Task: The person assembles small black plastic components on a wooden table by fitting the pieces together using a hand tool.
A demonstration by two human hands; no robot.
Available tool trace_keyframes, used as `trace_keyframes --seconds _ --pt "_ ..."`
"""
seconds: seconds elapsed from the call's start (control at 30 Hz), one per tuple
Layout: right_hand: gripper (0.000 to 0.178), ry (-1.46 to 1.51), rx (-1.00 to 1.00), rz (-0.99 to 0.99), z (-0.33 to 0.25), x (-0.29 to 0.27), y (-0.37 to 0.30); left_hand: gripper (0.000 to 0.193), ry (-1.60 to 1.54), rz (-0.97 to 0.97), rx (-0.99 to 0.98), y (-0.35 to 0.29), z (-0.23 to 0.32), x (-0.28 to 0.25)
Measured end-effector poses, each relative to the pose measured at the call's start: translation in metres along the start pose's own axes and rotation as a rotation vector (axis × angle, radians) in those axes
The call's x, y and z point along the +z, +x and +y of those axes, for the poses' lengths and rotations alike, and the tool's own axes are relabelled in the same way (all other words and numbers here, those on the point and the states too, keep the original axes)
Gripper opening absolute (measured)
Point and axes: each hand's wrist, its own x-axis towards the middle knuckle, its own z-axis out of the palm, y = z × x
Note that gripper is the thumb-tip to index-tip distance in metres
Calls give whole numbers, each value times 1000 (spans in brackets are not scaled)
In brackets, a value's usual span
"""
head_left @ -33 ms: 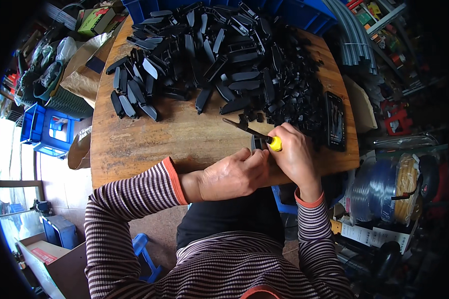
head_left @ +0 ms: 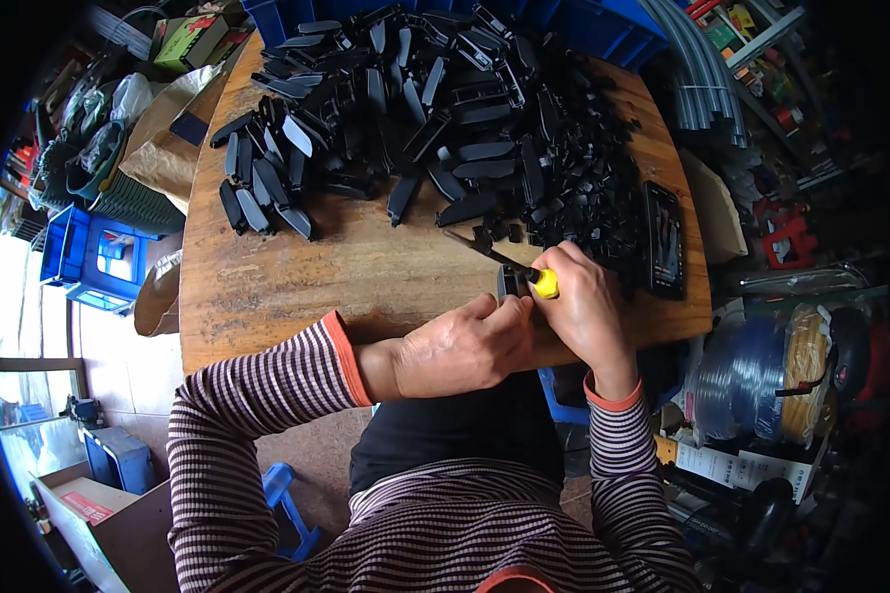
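The handle and parts look smooth plastic, the tabletop scuffed wood.

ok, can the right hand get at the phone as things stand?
Probably yes: the phone lies on the table to the right of the right hand, nothing seen on top. But that hand grips the yellow-handled tool, which likely needs setting down first.

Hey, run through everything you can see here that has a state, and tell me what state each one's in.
Left hand: closed, fingers at the dark part
Right hand: closed around the yellow-handled tool
Yellow-handled tool: held, tip pointing away and leftward
Dark part: held, mostly hidden
Black pieces: loose, heaped on the table
Phone: lying face up, screen lit
Grey pipes: bundled
Carton: open
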Motion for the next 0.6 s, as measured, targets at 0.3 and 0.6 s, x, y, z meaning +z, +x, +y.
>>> trace_keyframes --seconds 0.3,0.6 --pt "14 64 -41 60 3 3 0 39 -63 -34 -34 0 2 -2" --pt "18 74 -97 134 -8 -9 11 40 -31 30 -22 0 4 1"
